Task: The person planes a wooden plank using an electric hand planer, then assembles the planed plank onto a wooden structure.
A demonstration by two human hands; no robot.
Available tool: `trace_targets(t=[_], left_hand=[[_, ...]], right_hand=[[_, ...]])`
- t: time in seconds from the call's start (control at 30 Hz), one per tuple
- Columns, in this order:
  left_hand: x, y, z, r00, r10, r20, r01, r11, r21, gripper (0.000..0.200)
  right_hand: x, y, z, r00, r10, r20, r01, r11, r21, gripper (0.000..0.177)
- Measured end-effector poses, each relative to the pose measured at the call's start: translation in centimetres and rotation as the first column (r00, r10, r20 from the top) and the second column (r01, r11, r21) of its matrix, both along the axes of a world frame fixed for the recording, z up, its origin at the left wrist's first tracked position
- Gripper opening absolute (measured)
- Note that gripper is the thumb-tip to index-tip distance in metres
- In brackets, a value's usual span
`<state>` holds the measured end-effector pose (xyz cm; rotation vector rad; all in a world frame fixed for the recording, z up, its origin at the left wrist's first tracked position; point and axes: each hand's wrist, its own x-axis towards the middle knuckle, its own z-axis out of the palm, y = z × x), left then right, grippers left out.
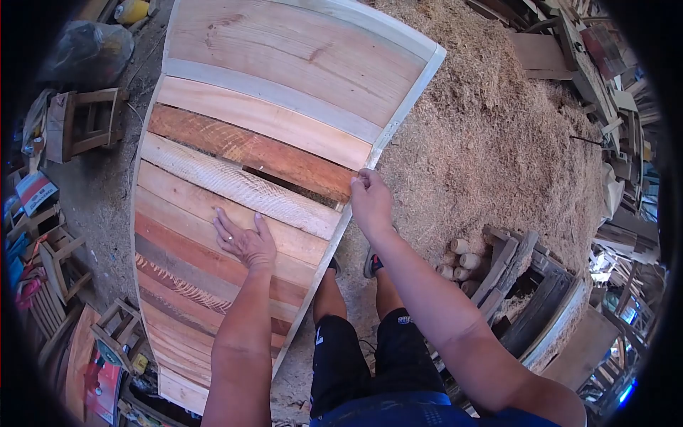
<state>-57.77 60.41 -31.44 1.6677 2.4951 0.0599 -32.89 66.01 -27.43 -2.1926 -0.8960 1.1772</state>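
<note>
A large wooden panel [284,51], like a door, has a pale frame [407,107] with several wooden slats set side by side across it. My left hand [245,238] lies on a light brown slat [181,188], its fingers spread. At the right-hand frame edge, my right hand [371,203] has its fingers closed on the end of a reddish-brown slat [249,148]. Below that slat, a dark gap shows before a pale, rough-sawn slat [228,181]. My right fingertips partly hide the slat's end.
Wood shavings [498,142] cover the ground to the right. Round wooden pieces [462,260] lie beside a timber structure [526,285] at lower right. Small wooden stools [85,124] and a plastic bag [89,53] stand along the left.
</note>
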Motion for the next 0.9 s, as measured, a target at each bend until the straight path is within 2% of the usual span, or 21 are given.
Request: trace_targets(t=[0.07, 0.13, 0.27, 0.33, 0.37, 0.47, 0.53, 0.57, 0.63, 0.67, 0.7, 0.73, 0.77, 0.8, 0.87, 0.9], left_hand=[[0.0, 0.0, -0.1, 1.000, 0.003, -0.003, -0.003, 1.000, -0.021, 0.087], [-0.1, 0.0, -0.1, 1.000, 0.001, 0.000, -0.001, 1.000, -0.007, 0.087], [0.1, 0.2, 0.3, 0.999, 0.029, 0.035, -0.028, 0.999, -0.023, 0.086], [0.0, 0.1, 0.2, 1.000, 0.006, -0.006, -0.006, 0.999, -0.048, 0.084], [0.0, 0.1, 0.2, 1.000, 0.005, -0.007, -0.006, 0.999, -0.049, 0.084], [0.1, 0.2, 0.4, 1.000, 0.012, -0.001, -0.012, 0.999, -0.040, 0.084], [0.3, 0.4, 1.0, 0.998, 0.028, 0.057, -0.027, 1.000, -0.013, 0.084], [0.1, 0.3, 0.6, 0.998, 0.033, 0.048, -0.033, 0.999, -0.009, 0.084], [-0.4, 0.0, -0.2, 1.000, -0.025, -0.009, 0.025, 0.999, -0.027, 0.087], [-1.1, -0.1, -0.1, 0.999, -0.010, -0.035, 0.009, 1.000, -0.024, 0.087], [-0.5, 0.2, 0.4, 1.000, 0.004, 0.012, -0.003, 1.000, -0.029, 0.088], [-0.1, 0.4, 0.7, 0.998, 0.017, 0.060, -0.015, 0.999, -0.036, 0.090], [-0.1, 0.5, 0.8, 0.996, 0.034, 0.084, -0.032, 0.999, -0.025, 0.091], [-0.2, 0.5, 0.8, 0.996, 0.040, 0.075, -0.038, 0.999, -0.029, 0.091], [-0.3, 0.4, 0.6, 0.996, 0.020, 0.082, -0.017, 0.999, -0.030, 0.092], [-0.3, 0.3, 0.6, 0.997, 0.021, 0.079, -0.019, 0.999, -0.033, 0.092]], right_hand=[[-0.5, 0.2, -0.3, 0.998, -0.012, 0.060, 0.013, 1.000, -0.018, 0.035], [-1.0, 0.5, -0.4, 0.988, -0.154, -0.008, 0.154, 0.988, -0.012, 0.036], [-1.4, 0.8, -1.6, 0.995, -0.079, 0.054, 0.078, 0.997, 0.024, 0.041], [-1.7, 1.5, -1.1, 1.000, -0.022, -0.008, 0.021, 0.994, -0.107, 0.042], [-2.0, 1.8, -0.8, 1.000, -0.022, -0.008, 0.021, 0.994, -0.108, 0.042], [-2.8, 2.0, -0.6, 0.998, 0.010, 0.059, -0.004, 0.995, -0.101, 0.043], [-3.3, 1.7, -0.4, 0.989, 0.034, 0.146, -0.031, 0.999, -0.027, 0.044], [-3.4, 1.7, -0.2, 0.990, 0.039, 0.137, -0.037, 0.999, -0.023, 0.044], [-3.0, 1.4, -0.1, 0.999, -0.038, -0.011, 0.037, 0.999, -0.029, 0.048], [-3.5, 1.0, 0.1, 0.999, -0.022, -0.037, 0.022, 0.999, -0.026, 0.048], [-3.2, 0.2, 0.7, 0.966, 0.155, 0.205, -0.174, 0.982, 0.076, 0.049], [-3.4, -0.1, 1.6, 0.846, 0.287, 0.449, -0.378, 0.917, 0.127, 0.049], [-3.7, -0.1, 2.1, 0.778, 0.403, 0.482, -0.508, 0.855, 0.104, 0.052], [-4.1, 0.2, 2.2, 0.780, 0.409, 0.473, -0.511, 0.853, 0.105, 0.052], [-5.0, 1.2, 1.8, 0.618, 0.523, 0.587, -0.686, 0.723, 0.078, 0.055], [-5.5, 1.9, 1.8, 0.619, 0.525, 0.584, -0.687, 0.723, 0.079, 0.055]])
